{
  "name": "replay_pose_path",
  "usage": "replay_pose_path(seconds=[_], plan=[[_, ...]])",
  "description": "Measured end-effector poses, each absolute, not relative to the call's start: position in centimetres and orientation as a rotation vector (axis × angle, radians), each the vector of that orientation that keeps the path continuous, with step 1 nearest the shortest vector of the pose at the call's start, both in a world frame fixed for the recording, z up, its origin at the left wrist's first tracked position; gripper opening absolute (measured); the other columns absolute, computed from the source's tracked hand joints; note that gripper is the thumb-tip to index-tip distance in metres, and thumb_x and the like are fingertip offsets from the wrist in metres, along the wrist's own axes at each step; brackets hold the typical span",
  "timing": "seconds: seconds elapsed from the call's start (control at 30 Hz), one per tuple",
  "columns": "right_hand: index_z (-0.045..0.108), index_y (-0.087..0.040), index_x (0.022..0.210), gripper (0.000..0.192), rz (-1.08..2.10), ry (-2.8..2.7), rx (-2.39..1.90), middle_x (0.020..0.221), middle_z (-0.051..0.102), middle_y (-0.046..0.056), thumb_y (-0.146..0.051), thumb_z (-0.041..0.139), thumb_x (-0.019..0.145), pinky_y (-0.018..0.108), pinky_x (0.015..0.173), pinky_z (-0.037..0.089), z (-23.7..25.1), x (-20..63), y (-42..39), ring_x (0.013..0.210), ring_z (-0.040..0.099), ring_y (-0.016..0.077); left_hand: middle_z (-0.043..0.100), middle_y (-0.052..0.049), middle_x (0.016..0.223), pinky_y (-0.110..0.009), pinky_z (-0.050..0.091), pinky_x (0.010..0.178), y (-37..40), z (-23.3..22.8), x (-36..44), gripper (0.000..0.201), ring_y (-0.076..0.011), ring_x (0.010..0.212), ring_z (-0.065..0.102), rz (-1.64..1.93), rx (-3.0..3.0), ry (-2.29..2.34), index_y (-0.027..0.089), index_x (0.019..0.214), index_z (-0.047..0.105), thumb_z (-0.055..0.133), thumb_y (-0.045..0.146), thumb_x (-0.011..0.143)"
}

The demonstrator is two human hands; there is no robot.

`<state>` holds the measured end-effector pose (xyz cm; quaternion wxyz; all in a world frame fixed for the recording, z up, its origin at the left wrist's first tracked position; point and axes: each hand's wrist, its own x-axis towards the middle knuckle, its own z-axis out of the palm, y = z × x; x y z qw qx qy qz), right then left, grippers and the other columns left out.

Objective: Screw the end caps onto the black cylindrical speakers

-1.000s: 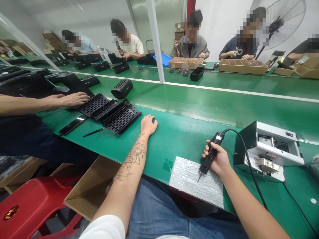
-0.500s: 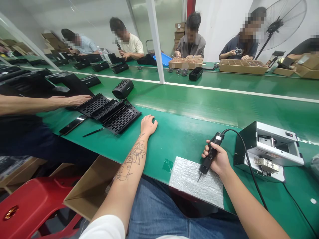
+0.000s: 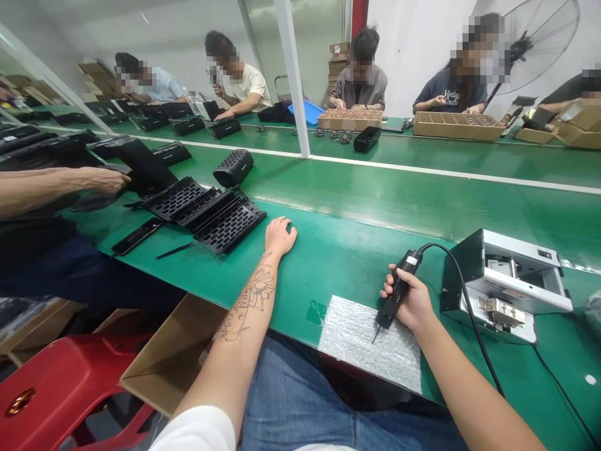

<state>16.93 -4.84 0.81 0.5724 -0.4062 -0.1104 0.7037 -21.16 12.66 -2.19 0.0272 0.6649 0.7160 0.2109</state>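
My right hand [image 3: 413,299] is wrapped round a black electric screwdriver [image 3: 400,288], its thin bit pointing down over a silvery foam sheet [image 3: 357,338] at the table's front edge. A black cord runs from the tool's top end. Resting on the green table, my left hand [image 3: 280,235] holds nothing; its fingers are loosely bent and a little apart. Just left of it lie black perforated housing panels [image 3: 230,222], side by side. Beyond them a black perforated speaker-like case [image 3: 233,167] stands on the green surface.
A white and black screw-feeder-like machine [image 3: 507,282] stands right of my right hand. At left, a co-worker's hand [image 3: 106,180] is near dark parts. A phone-like black slab [image 3: 136,237] and a thin black stick [image 3: 176,249] lie nearby. Co-workers sit behind partitioned trays [image 3: 457,127] opposite.
The co-worker's hand at left has drawn back leftward from the panels. Across the line, one person's arm has reached down toward a black case. My hands have not moved.
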Motion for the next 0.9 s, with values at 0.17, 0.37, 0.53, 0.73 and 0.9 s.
replay_pose_path(seconds=[0.17,0.37,0.53,0.73,0.9], plan=[[0.072,-0.023,0.100,0.035,1.655,-0.262,-0.947,0.071,0.064,-0.001,-0.034,0.089,0.072,0.030,0.055,0.053,0.63,17.00,-4.84,0.057,0.057,0.0151,0.061,-0.012,0.158,-0.050,0.036,0.133,12.64,-2.12,-21.12,0.043,-0.0334,0.152,0.049,0.651,2.051,2.212,0.021,0.134,0.072,0.051,0.038,0.100],[0.071,-0.024,0.101,0.035,1.664,-0.264,-0.940,0.072,0.064,-0.002,-0.034,0.089,0.073,0.031,0.056,0.053,0.48,17.08,-4.81,0.058,0.057,0.0157,0.062,-0.012,0.158,-0.051,0.036,0.133,12.64,-2.16,-21.12,0.043,-0.0338,0.152,0.049,0.657,2.051,2.209,0.023,0.134,0.072,0.051,0.038,0.100],[0.072,-0.025,0.100,0.033,1.662,-0.261,-0.944,0.072,0.064,-0.002,-0.034,0.089,0.073,0.031,0.055,0.053,0.48,17.06,-4.81,0.058,0.057,0.0157,0.061,-0.012,0.158,-0.051,0.036,0.133,12.65,-2.24,-21.17,0.043,-0.0340,0.152,0.049,0.657,2.055,2.210,0.021,0.134,0.072,0.050,0.039,0.100],[0.072,-0.023,0.100,0.035,1.657,-0.262,-0.945,0.072,0.064,-0.001,-0.034,0.090,0.072,0.031,0.056,0.053,0.51,17.06,-4.83,0.058,0.057,0.0156,0.062,-0.011,0.158,-0.051,0.036,0.133,12.71,-2.32,-21.22,0.042,-0.0338,0.151,0.050,0.657,2.062,2.209,0.022,0.133,0.072,0.051,0.039,0.101],[0.071,-0.025,0.101,0.035,1.657,-0.268,-0.948,0.072,0.064,-0.002,-0.034,0.089,0.073,0.031,0.056,0.053,0.51,17.05,-4.83,0.058,0.057,0.0158,0.062,-0.011,0.158,-0.051,0.036,0.133,12.70,-2.35,-21.21,0.042,-0.0337,0.152,0.050,0.656,2.060,2.209,0.023,0.133,0.072,0.051,0.039,0.101]])
